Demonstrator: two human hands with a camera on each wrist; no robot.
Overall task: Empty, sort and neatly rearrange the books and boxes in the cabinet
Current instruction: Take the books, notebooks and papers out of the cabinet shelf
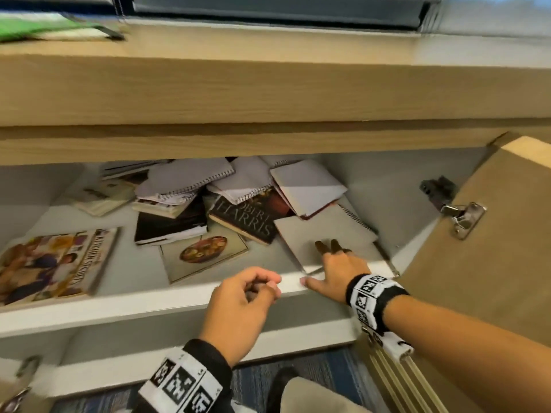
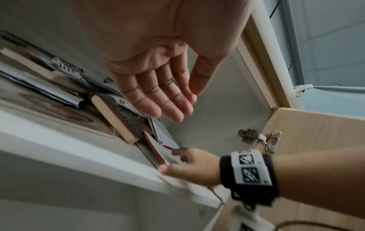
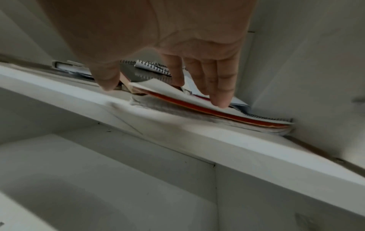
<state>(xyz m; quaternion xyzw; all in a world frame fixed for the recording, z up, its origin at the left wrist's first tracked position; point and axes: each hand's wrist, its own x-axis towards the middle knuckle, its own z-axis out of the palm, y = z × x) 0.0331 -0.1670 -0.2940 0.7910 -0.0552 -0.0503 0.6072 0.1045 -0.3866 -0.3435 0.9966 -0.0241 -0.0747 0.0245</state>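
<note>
Right hand: the right hand [image 1: 340, 271] lies at the lower right of centre in the head view, its fingers laid flat on the grey spiral notebook [image 1: 325, 234] and its thumb stretched along the shelf edge [image 1: 149, 302]; the fingers are straight and close around nothing.
Right wrist view: the fingertips [image 3: 221, 100] press the top cover of the notebook stack [image 3: 207, 109], which sits against the cabinet's right inner wall.
Left hand: the left hand [image 1: 241, 308] hangs in front of the shelf edge at lower centre, fingers loosely bent in the head view and relaxed, nearly straight in its own wrist view [image 2: 158, 87]; it holds nothing.
Books: a jumbled heap fills the middle of the shelf, with a dark Harris paperback [image 1: 247, 219] just left of the grey notebook, white spiral pads [image 1: 185, 180] on top behind, and a black book [image 1: 170, 225] to the left.
Cookbooks: one with a bowl picture [image 1: 202, 251] lies flat near the shelf front; a large kitchen book [image 1: 56, 263] lies at the left edge of the frame.
Door: the cabinet door [image 1: 492, 248] stands open at the right, its hinge [image 1: 462, 216] showing.
</note>
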